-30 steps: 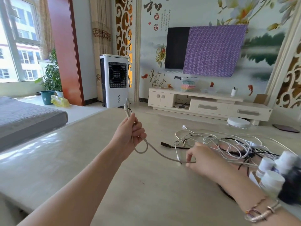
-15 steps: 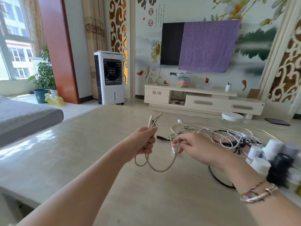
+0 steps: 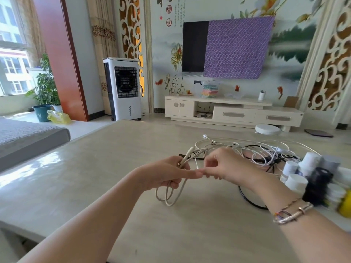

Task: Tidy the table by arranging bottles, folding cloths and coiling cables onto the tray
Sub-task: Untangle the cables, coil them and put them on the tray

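My left hand (image 3: 167,175) grips a beige cable (image 3: 171,196) folded into a few loops that hang below the fist, with its plug ends sticking up past the knuckles. My right hand (image 3: 226,166) is close beside it, fingertips touching the left hand's and pinching the same cable. Behind the hands lies a tangle of white and black cables (image 3: 256,150) on the beige table (image 3: 114,168). A cluster of white-capped bottles (image 3: 302,173) stands at the right, one with a black cap (image 3: 319,179). A black hoop (image 3: 247,200) shows under my right wrist.
A yellow object (image 3: 346,205) sits at the right edge behind the bottles. A grey sofa cushion (image 3: 28,137) lies beyond the table's left edge. The TV stand, an air cooler and a robot vacuum are across the room.
My right hand came up off the table and in to meet the left hand. The cable went from one long strand to several short loops held in the left fist, which lowered.
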{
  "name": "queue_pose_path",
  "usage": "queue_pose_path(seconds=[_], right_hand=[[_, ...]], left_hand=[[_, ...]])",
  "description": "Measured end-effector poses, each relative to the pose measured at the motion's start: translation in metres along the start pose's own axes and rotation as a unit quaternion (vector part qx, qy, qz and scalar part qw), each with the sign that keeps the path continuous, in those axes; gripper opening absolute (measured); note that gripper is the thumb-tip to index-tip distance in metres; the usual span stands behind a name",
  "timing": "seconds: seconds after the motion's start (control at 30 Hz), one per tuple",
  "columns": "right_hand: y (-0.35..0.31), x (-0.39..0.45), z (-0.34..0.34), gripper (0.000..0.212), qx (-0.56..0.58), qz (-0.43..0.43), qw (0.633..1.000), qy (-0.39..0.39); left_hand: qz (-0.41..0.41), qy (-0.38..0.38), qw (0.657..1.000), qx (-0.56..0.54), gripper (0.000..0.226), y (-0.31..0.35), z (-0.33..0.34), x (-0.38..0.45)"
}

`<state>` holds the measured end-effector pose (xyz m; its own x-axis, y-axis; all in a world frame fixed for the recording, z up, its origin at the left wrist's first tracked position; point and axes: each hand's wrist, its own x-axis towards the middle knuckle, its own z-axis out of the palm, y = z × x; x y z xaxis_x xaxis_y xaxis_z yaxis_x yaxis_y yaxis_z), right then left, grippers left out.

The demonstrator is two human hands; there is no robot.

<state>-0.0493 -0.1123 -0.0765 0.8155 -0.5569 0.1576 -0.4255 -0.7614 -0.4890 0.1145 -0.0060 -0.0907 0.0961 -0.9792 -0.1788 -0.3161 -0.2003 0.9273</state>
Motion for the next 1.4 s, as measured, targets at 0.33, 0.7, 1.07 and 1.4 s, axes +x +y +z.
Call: queue_pose_path(seconds=[0.33, 0.7, 1.07, 1.4], right_hand=[[0.025, 0.012, 0.006, 0.01, 0.011, 0.011, 0.999, 0.05], [0.013, 0.013, 0.005, 0.014, 0.145, -0.021, 0.962, 0.231], [-0.008, 0.009, 0.034, 0.035, 0.019, -0.146, 0.976, 0.162], [-0.023, 0.001, 0.034, 0.019, 0.115, -0.11, 0.969, 0.187]], left_hand=[[0.015, 0.029, 0.988, -0.151, 0.021, -0.003, -0.007, 0.002], [0.038, 0.254, 0.922, -0.289, 0.018, -0.012, -0.027, 0.007], [0.036, 0.198, 0.944, -0.263, 0.055, -0.007, 0.003, 0.012], [0.061, 0.165, 0.947, -0.269, 0.026, -0.008, 0.007, 0.014]])
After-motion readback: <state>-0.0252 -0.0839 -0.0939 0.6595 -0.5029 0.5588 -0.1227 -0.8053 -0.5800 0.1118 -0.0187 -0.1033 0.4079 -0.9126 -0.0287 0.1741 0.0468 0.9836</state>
